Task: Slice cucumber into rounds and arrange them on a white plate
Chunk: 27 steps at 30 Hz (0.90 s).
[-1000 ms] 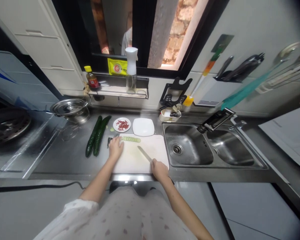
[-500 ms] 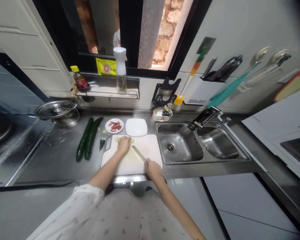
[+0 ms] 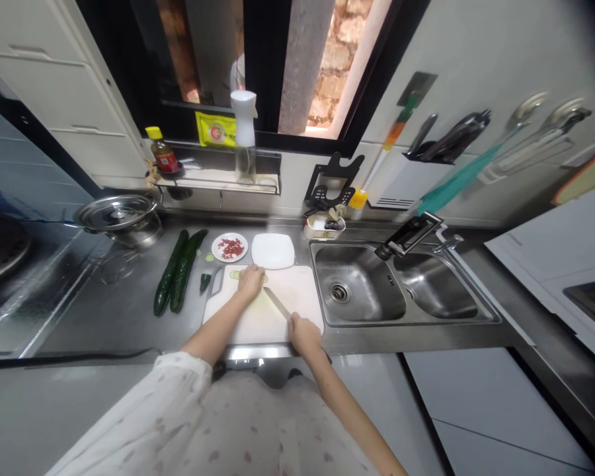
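My right hand is wrapped round the handle of a kitchen knife, its blade pointing up and left over the white cutting board. Curled down at the board's upper part, my left hand presses on pale green cucumber slices. Some slices show on either side of its fingers; the rest are hidden beneath. The knife tip lies close to the right of that hand. Left of the board sits a dark green cucumber end, and farther left are two whole cucumbers.
Behind the board stand a round plate of chopped red bits and a white square plate. A double sink with a black faucet is at right. A lidded steel pot stands at left, below a shelf with bottles.
The view has shifted slightly, so the scene sits a little farther right. Both hands and the knife stay almost the same on the board.
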Tool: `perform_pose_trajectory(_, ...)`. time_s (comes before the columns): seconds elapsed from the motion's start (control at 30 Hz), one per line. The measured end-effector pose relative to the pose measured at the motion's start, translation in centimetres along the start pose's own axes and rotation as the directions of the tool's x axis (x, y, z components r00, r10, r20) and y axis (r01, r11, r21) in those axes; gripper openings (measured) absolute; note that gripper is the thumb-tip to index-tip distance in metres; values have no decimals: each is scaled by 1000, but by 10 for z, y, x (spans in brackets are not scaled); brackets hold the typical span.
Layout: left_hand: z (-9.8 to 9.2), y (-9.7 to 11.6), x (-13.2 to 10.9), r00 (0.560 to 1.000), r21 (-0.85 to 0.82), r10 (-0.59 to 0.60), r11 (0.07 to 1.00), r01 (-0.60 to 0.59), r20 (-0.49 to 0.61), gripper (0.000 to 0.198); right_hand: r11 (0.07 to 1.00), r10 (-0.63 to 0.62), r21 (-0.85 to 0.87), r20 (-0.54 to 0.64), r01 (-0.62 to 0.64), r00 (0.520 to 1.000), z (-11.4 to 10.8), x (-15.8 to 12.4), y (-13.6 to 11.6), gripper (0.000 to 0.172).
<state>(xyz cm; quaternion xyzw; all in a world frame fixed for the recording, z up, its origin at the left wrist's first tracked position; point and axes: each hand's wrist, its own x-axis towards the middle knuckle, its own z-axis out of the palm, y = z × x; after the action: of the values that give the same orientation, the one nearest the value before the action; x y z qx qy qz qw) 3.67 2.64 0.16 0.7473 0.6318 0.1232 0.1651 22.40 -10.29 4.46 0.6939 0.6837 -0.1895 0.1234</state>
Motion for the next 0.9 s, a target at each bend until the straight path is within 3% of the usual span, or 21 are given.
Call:
perform_pose_trajectory(0.2,0,-6,-11,980,-182,-195,966,183,-47,17,1000,-3,-3,14,3,1000,0,1,1,31)
perform_pose_trajectory(0.33,-1,-22,-27,937,-311,-345,898,311,-58,15,1000,-6,-8,4,6,1000,0,2,1,32)
perform_pose_trajectory(0.47,-4,-42,-47,905,-369,-421,852,372,-58,11,1000,-12,-5,-10,12,1000,1,3,2,32)
perform_pose_trajectory(0.67,-6,-56,-69,886,-333,-459,846,416,-60,7,999,-31,-15,28,32,999,-6,4,2,32)
perform_pose_trajectory(0.9,3,-62,-77,907,-280,-411,885,373,-93,20,992,-112,-47,32,113,993,-16,5,-2,32)
